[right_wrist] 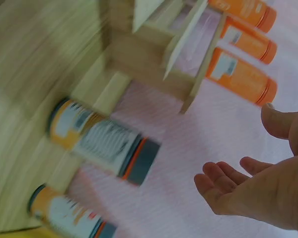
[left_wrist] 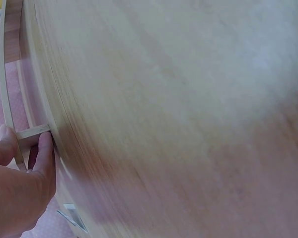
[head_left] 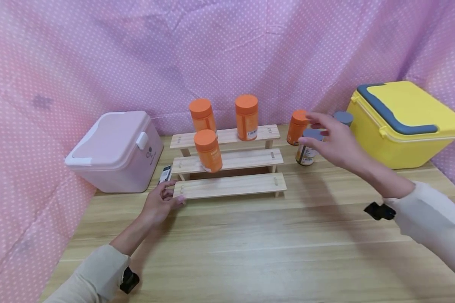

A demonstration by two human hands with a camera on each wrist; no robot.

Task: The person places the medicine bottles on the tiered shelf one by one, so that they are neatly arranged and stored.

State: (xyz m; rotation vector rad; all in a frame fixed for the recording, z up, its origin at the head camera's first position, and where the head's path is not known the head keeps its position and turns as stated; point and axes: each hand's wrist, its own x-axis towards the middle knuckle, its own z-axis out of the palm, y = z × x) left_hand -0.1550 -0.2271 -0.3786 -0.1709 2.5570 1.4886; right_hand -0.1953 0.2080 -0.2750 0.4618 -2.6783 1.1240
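My left hand (head_left: 160, 204) grips the left end of the lowest step of a three-step wooden rack (head_left: 231, 187); in the left wrist view its thumb and fingers pinch the end around the short leg (left_wrist: 34, 131). My right hand (head_left: 335, 141) hangs in the air with fingers spread and slightly bent, holding nothing. In the head view it overlaps a grey-capped bottle (head_left: 306, 155) and an orange bottle (head_left: 297, 127), both right of the rack. Two orange bottles (head_left: 247, 120) stand on the top step, and another orange bottle (head_left: 209, 153) on the middle one.
A pink lidded box (head_left: 113, 147) stands left of the rack. On the right is a yellow box (head_left: 409, 126) with a grey handle, and a second grey-capped bottle (head_left: 343, 118) beside it. Pink dotted cloth (head_left: 227, 54) hangs behind the wooden table (head_left: 250, 252).
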